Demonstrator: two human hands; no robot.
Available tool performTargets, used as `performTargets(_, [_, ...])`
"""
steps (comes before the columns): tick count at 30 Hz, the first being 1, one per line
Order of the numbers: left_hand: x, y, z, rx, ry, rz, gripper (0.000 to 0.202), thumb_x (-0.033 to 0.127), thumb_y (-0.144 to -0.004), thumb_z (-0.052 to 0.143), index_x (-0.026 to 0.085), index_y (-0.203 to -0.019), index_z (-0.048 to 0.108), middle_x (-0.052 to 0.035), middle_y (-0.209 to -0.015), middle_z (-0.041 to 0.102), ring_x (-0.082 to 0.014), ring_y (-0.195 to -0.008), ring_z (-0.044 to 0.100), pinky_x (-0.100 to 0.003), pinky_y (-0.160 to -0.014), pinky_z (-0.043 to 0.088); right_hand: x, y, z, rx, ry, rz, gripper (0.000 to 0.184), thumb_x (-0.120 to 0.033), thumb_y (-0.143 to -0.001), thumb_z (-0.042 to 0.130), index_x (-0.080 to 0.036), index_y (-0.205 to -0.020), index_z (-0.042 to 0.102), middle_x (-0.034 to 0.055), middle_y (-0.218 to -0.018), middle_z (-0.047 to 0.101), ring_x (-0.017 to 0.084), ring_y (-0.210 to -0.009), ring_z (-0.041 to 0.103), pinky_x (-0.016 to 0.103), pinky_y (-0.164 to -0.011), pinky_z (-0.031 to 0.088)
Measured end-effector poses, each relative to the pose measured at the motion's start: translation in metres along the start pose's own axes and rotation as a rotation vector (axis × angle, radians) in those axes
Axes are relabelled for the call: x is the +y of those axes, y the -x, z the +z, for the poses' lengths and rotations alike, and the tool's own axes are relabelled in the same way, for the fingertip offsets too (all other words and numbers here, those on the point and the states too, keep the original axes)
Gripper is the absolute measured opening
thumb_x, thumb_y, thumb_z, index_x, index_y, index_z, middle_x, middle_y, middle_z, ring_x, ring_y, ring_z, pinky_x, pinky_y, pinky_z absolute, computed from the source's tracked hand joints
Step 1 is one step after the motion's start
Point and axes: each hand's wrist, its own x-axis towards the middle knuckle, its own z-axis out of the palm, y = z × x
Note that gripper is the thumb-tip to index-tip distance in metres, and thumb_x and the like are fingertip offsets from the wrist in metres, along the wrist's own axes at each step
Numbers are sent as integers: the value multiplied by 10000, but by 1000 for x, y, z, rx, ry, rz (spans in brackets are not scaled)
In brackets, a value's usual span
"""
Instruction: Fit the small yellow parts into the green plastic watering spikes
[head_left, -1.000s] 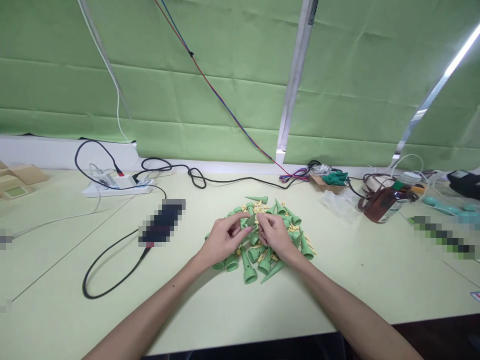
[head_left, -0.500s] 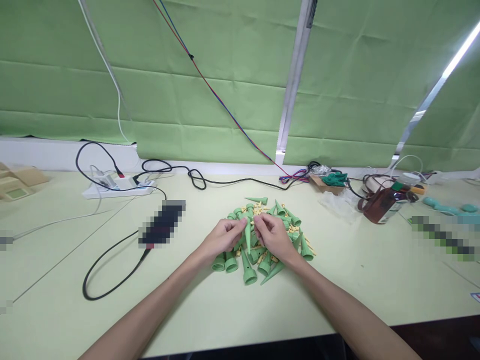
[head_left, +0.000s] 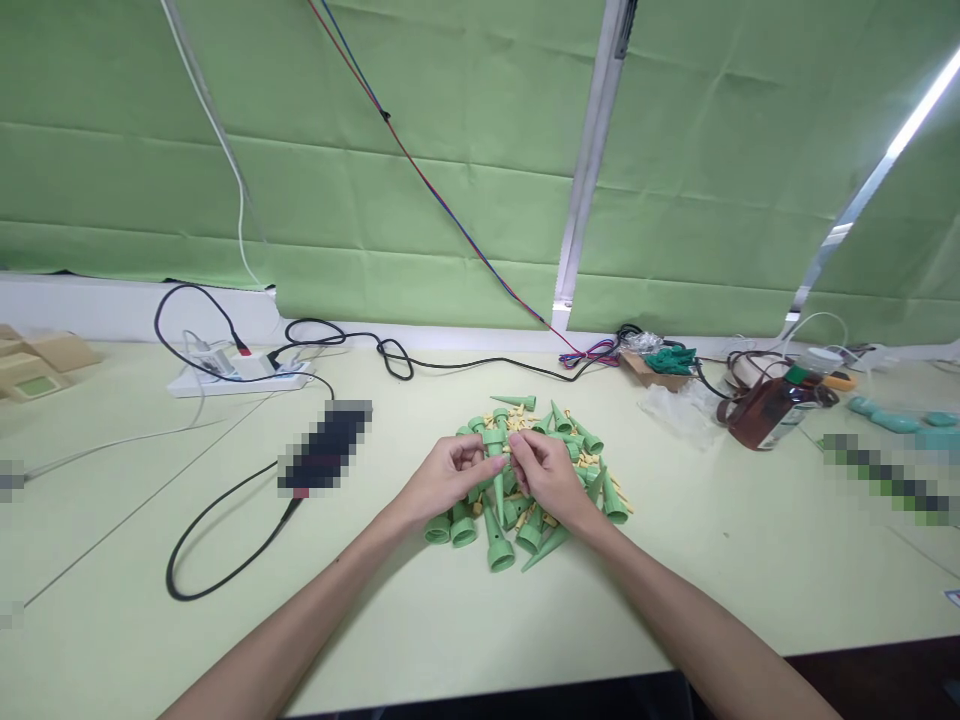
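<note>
My left hand (head_left: 442,478) grips a green plastic watering spike (head_left: 493,440) between thumb and fingers, wide cup end up and point down. Close against its right side, my right hand (head_left: 553,475) is closed in a pinch. A bit of yellow shows at those fingertips, apparently a small yellow plastic piece (head_left: 507,450) at the spike's side; the fingers hide most of it. Below and around both hands lies a heap of similar green spikes (head_left: 500,553), with many small yellow pieces (head_left: 583,424) scattered among them.
A black device (head_left: 324,447), blurred out, lies on the left with a looped cable (head_left: 174,560). Behind it is a white power strip (head_left: 225,380). A brown bottle (head_left: 772,408) lies tilted at the right, near a clear plastic bag (head_left: 675,408) and a small cardboard box (head_left: 651,375).
The left thumb has shifted lower on the spike and its fingers have loosened and curled behind it, baring more of the cup end. My right hand stays almost still.
</note>
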Motion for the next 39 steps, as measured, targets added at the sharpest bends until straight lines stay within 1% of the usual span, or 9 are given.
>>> performTargets(12, [6,6,4,120,-310,163,442,406,-802,670,186,-600,343,71,-556,302,-86,-545,272,-240,-516,251,2,0,2,-68,-316,108,499,-515,-930,500,-217,-551,372,-84,-411,313,83,-309,326,243,-349,274])
performTargets(21, [9,7,7,133,-342,189,368,388,-825,639,186,-644,390,80,-558,321,-85,-539,292,-229,-533,279,0,-2,3,-61,-368,125,498,-509,-918,529,-212,-544,391,-87,-397,312,78,-300,302,241,-337,250])
performTargets(23, [11,7,7,141,-336,173,287,378,-829,630,181,-694,470,80,-568,325,-87,-539,300,-226,-534,286,-1,-2,3,-54,-355,112,487,-515,-923,522,-210,-561,407,-83,-403,326,82,-307,314,243,-342,253])
performTargets(26, [12,7,8,160,-314,154,187,359,-840,608,182,-898,587,77,-589,351,-95,-545,334,-220,-539,302,-3,-2,2,-26,-327,88,487,-546,-921,510,-209,-582,416,-72,-424,359,89,-322,351,250,-355,273])
performTargets(29, [11,7,7,207,-281,156,235,357,-847,597,202,-1021,560,74,-611,399,-100,-550,378,-214,-531,305,-4,-2,1,17,-288,96,483,-589,-905,507,-211,-615,429,-61,-454,396,96,-340,382,253,-353,286])
performTargets(31, [10,6,7,235,-257,154,201,348,-849,591,208,-980,531,73,-615,419,-99,-550,393,-209,-528,305,-4,-1,1,31,-257,103,477,-606,-901,499,-210,-642,447,-54,-480,429,97,-351,403,249,-349,292])
performTargets(34, [8,5,6,221,-220,136,174,344,-870,557,188,-804,519,59,-604,414,-95,-556,387,-209,-533,305,-6,-1,1,30,-234,81,462,-599,-908,492,-206,-666,461,-52,-514,450,89,-358,415,238,-350,297])
performTargets(36, [7,3,6,180,-159,105,293,388,-902,517,173,-704,509,47,-589,390,-90,-541,356,-214,-516,287,-7,-1,0,28,-243,56,444,-579,-915,497,-205,-678,464,-51,-533,456,85,-360,417,234,-352,297])
performTargets(39, [7,1,6,108,14,-12,492,519,-933,429,165,-594,460,48,-520,318,-76,-466,274,-224,-456,217,-7,-1,0,19,-239,38,430,-561,-924,495,-204,-687,466,-49,-550,472,81,-361,415,233,-350,294])
